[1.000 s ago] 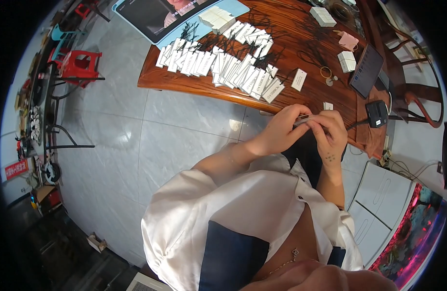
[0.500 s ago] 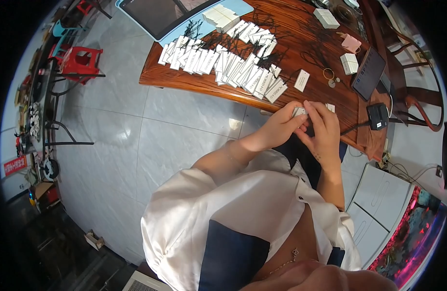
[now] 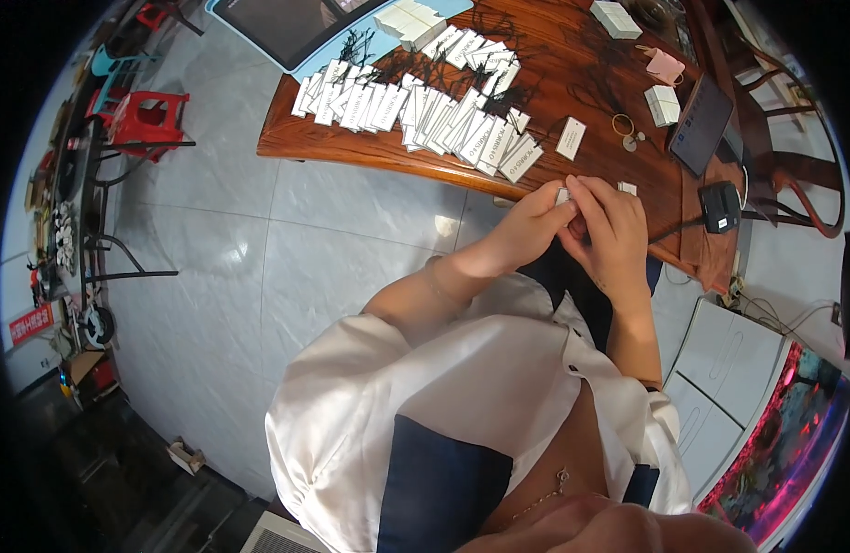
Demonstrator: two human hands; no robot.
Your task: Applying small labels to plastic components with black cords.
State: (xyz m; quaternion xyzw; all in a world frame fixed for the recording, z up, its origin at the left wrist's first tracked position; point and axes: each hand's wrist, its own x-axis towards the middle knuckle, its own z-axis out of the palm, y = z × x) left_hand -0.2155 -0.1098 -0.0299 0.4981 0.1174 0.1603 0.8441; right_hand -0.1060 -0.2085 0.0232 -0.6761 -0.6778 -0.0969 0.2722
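Observation:
My two hands meet at the table's front edge. My left hand (image 3: 533,224) is closed on a small white hang tag (image 3: 562,196), of which only a corner shows between the fingers. Against it, the bent fingers of my right hand (image 3: 611,226) come together at the same tag; whatever they pinch is hidden. Just beyond the hands lies a single white tag (image 3: 571,138). To the left spreads a long row of overlapping white tags (image 3: 430,120) with black strings. Another white piece (image 3: 627,188) peeks out past my right hand.
The wooden table (image 3: 351,147) also carries banded stacks of white tags (image 3: 663,105), a tablet on a light blue mat (image 3: 305,69), a phone (image 3: 701,124), a yellow ring (image 3: 622,124) and a black adapter (image 3: 719,206). A red stool (image 3: 148,120) stands on the floor at left.
The view has shifted slightly, so the table's things sit a little higher and farther left. My hands stay together around the tag, their fingers slightly rearranged.

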